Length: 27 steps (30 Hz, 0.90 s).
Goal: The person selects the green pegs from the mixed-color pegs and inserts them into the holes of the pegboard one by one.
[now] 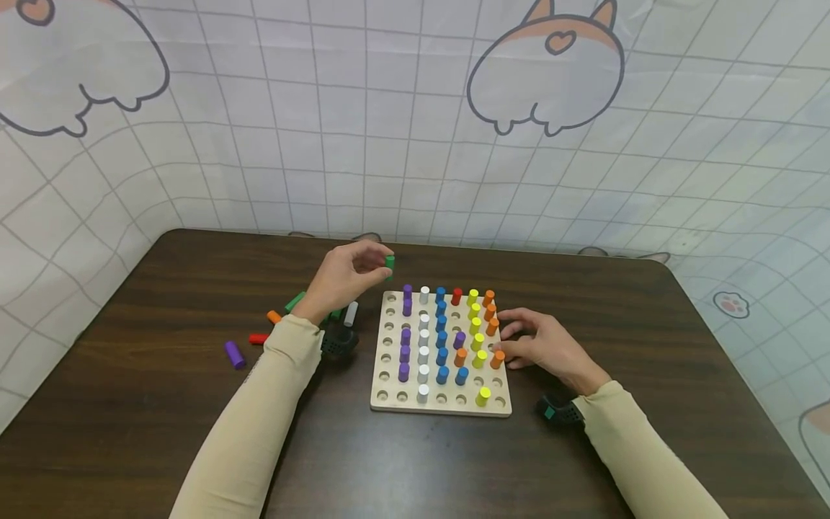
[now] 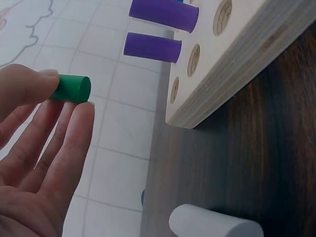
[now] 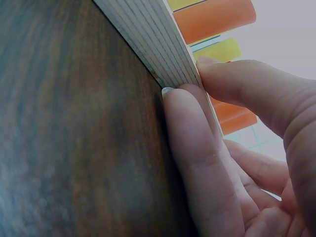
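One green peg (image 2: 75,89), raised near the board's (image 1: 393,386) far-left corner, pinched by the left hand (image 1: 349,272): likely light and stiff, best held near its top, finish hard to judge; board's right edge gripped by the right hand (image 1: 547,347).

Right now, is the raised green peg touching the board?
Apart. The left wrist view shows a plain gap, with gridded backdrop visible between the green peg and the board.

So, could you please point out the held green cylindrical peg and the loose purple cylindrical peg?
Held green cylindrical peg (image 2: 70,89): left wrist view, its curved side.
Loose purple cylindrical peg (image 1: 235,355): head view, middle of its curved side.
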Available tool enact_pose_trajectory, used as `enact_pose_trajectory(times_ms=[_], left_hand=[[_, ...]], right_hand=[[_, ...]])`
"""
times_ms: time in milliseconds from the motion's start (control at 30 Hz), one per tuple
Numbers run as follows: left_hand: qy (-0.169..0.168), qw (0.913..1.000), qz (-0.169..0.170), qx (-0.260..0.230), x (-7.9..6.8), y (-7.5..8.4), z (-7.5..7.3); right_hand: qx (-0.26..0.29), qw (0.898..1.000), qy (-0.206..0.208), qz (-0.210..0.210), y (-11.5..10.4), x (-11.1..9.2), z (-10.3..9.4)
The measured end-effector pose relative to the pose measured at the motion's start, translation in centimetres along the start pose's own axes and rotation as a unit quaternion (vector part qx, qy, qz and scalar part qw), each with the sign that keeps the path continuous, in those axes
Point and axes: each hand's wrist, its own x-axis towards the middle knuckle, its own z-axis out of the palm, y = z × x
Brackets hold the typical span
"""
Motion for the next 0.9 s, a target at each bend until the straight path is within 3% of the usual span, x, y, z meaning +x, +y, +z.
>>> enact_pose_trajectory(times_ms=[900], left_hand=[[-0.069,0.9968,-0.011,0.038,0.1,-1.0,0.5]], right_hand=[[-0.004,1.0,-0.003,-0.001,0.0,0.0,-0.1]])
